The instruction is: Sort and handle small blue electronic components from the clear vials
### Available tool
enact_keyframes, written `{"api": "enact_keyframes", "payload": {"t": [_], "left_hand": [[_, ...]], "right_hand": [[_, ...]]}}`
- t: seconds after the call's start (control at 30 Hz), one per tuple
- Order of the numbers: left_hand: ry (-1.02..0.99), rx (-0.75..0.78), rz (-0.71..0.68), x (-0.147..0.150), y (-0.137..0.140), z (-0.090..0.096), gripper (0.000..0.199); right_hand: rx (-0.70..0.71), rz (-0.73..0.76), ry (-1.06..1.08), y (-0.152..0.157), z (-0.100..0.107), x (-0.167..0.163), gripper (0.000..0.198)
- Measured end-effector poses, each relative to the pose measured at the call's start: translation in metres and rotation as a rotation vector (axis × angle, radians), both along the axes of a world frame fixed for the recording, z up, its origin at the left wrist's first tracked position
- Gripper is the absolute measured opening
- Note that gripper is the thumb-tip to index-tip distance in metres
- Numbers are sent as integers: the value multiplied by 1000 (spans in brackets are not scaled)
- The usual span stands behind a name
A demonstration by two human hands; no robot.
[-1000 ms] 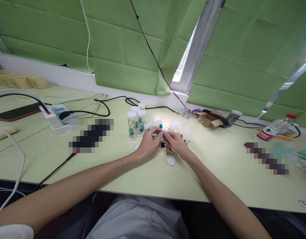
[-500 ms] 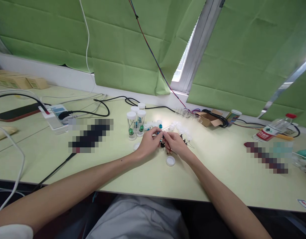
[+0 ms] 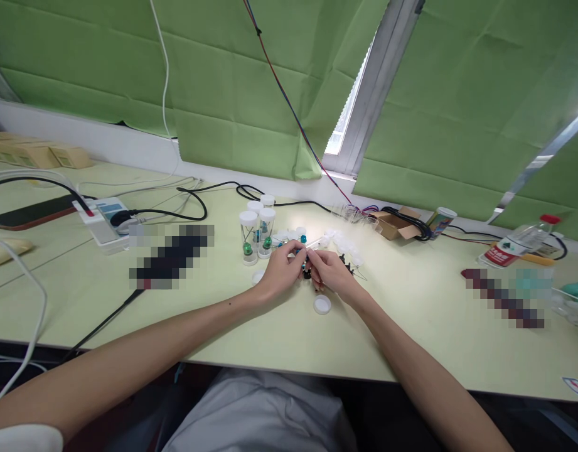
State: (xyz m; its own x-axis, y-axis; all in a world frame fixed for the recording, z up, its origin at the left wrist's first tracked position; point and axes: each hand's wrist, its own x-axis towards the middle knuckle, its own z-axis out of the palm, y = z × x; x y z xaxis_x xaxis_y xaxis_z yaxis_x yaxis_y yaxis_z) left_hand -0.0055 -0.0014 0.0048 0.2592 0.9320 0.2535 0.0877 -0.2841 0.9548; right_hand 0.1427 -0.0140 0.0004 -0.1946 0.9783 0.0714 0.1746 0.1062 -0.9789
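My left hand (image 3: 283,270) and my right hand (image 3: 332,271) meet over the pale green table (image 3: 232,326), fingertips pinched together on a small blue-and-black part (image 3: 305,263). What exactly each finger grips is too small to tell. Just left of my hands stand three clear tubes with white caps (image 3: 256,233), green and blue pieces inside them. A loose white cap (image 3: 322,304) lies in front of my right wrist, another white cap (image 3: 257,276) by my left hand. Several small white and dark parts (image 3: 345,251) are scattered behind my right hand.
A white power strip (image 3: 103,220) with black cables (image 3: 194,201) sits at the left. A small cardboard box (image 3: 396,225), a can (image 3: 440,221) and a plastic bottle (image 3: 519,243) lie at the right. Green blinds (image 3: 232,81) hang behind, a red-blue wire (image 3: 289,103) crossing them.
My hands stay pinched together at the same spot; only the fingertips shift slightly.
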Motion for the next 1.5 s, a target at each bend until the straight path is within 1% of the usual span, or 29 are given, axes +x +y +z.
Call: {"api": "enact_keyframes", "payload": {"t": [0.33, 0.8, 1.2, 1.5], "left_hand": [[-26, 14, 2, 1, 1, -1, 17], [-37, 2, -1, 1, 1, 1, 17], [-30, -7, -3, 1, 0, 2, 17], [-1, -19, -7, 1, 0, 3, 17]], "right_hand": [[-14, 15, -4, -3, 5, -2, 47], [-24, 17, 5, -3, 5, -2, 48], [-27, 21, 2, 0, 0, 0, 47], [11, 8, -52, 0, 0, 1, 47]]}}
